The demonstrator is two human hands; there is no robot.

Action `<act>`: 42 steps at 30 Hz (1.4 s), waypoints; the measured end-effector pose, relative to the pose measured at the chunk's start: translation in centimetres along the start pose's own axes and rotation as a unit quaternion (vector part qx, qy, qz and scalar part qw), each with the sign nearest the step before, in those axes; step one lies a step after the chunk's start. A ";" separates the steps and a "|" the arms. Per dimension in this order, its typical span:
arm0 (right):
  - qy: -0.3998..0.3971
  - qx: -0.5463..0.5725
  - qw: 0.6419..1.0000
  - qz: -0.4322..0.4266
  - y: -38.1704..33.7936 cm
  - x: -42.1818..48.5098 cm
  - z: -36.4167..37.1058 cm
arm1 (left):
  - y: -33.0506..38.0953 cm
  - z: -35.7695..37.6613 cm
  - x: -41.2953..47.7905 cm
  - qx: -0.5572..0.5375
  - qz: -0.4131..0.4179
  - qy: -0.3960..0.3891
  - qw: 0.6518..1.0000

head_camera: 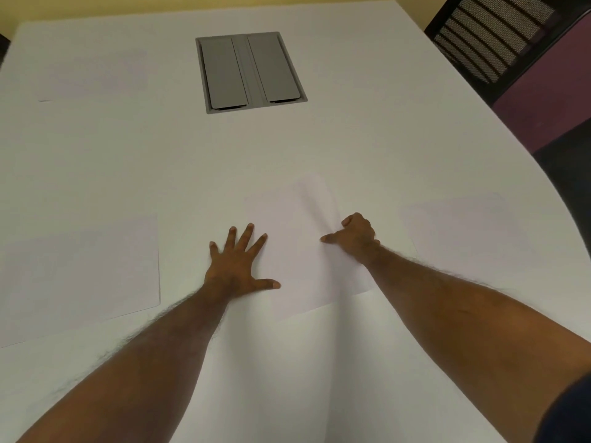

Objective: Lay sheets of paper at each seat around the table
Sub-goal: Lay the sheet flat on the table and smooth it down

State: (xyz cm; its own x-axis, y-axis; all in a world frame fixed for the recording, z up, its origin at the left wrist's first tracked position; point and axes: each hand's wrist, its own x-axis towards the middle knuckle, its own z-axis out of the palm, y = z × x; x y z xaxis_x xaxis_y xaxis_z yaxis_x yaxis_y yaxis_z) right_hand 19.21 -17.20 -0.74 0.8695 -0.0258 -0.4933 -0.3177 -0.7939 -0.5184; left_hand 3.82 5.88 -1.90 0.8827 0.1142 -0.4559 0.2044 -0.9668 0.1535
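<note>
A white sheet of paper (297,231) lies in front of me on the white table (367,129), slightly turned and creased near its far right corner. My left hand (238,266) presses flat on its left edge with fingers spread. My right hand (355,236) pinches the sheet's right side, thumb on top and fingers curled around the paper. Another sheet (80,270) rests flat to the left, one more (463,228) to the right, and a faint one (92,75) lies at the far left of the table.
A grey cable hatch (251,71) with two lids is set into the table's middle. A black mesh-backed chair (499,39) stands at the far right corner. The table's curved right edge (543,167) borders dark floor.
</note>
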 end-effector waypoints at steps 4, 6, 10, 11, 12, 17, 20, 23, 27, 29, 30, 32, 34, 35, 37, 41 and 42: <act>-0.006 0.132 0.991 -0.006 0.5 -0.7 -0.4 | 0.0 -0.1 0.0 -0.004 0.003 0.002 1.000; 0.010 0.137 0.990 -0.026 0.6 -1.1 -0.7 | -0.2 -0.2 -0.1 -0.007 0.005 0.002 1.000; 0.015 0.111 0.990 -0.087 0.7 -2.1 -1.7 | -0.5 -1.0 -0.7 -0.060 -0.001 0.019 0.998; 0.014 0.111 0.989 -0.098 0.6 -2.5 -2.1 | -0.7 -1.3 -1.1 -0.071 -0.008 0.021 0.997; 0.016 0.117 0.988 -0.104 0.6 -2.9 -2.5 | -0.7 -1.5 -1.4 -0.084 -0.017 0.019 0.996; 0.014 0.164 0.981 -0.100 0.8 -5.8 -4.7 | -0.3 -2.4 -3.5 -0.247 -0.076 0.020 0.966; 0.003 0.208 0.972 -0.112 1.4 -8.1 -6.2 | 1.2 -3.7 -4.7 -0.461 -0.140 0.011 0.876; -0.006 0.266 0.957 -0.116 1.5 -11.4 -8.0 | 2.7 -4.9 -6.0 -0.601 -0.158 0.012 0.783; -0.026 0.310 0.945 -0.106 2.2 -15.1 -10.2 | 5.1 -6.4 -7.9 -0.627 -0.142 0.011 0.766; -0.023 0.316 0.943 -0.099 2.9 -16.6 -11.2 | 6.1 -7.0 -9.1 -0.635 -0.128 0.010 0.762; -0.022 0.321 0.942 -0.099 3.2 -17.3 -11.7 | 6.5 -7.3 -9.6 -0.638 -0.119 0.011 0.760; -0.009 0.331 0.939 -0.096 3.9 -18.9 -12.8 | 7.3 -7.8 -10.9 -0.645 -0.098 0.010 0.757; 0.004 0.338 0.937 -0.093 4.8 -20.6 -13.8 | 8.1 -8.2 -12.6 -0.641 -0.076 0.020 0.763; 0.005 0.340 0.936 -0.094 5.1 -21.3 -14.2 | 8.3 -8.4 -13.2 -0.635 -0.064 0.024 0.769; 0.006 0.340 0.935 -0.100 6.2 -23.0 -15.3 | 9.1 -8.8 -14.4 -0.616 -0.043 0.026 0.786; 0.018 0.300 0.947 -0.110 8.7 -25.7 -17.0 | 10.8 -8.6 -16.6 -0.589 -0.014 0.043 0.807; 0.024 0.299 0.948 -0.109 9.5 -26.2 -17.6 | 11.7 -8.5 -17.4 -0.582 -0.008 0.051 0.812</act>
State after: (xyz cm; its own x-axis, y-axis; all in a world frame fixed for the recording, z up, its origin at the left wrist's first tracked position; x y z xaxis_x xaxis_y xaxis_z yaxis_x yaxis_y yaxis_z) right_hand 0.05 -34.75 19.51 0.9508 0.0595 -0.3041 -0.2738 -0.2982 -0.9144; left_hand -5.52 -5.49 15.26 0.8943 0.2008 -0.4000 0.4251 -0.1018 0.8994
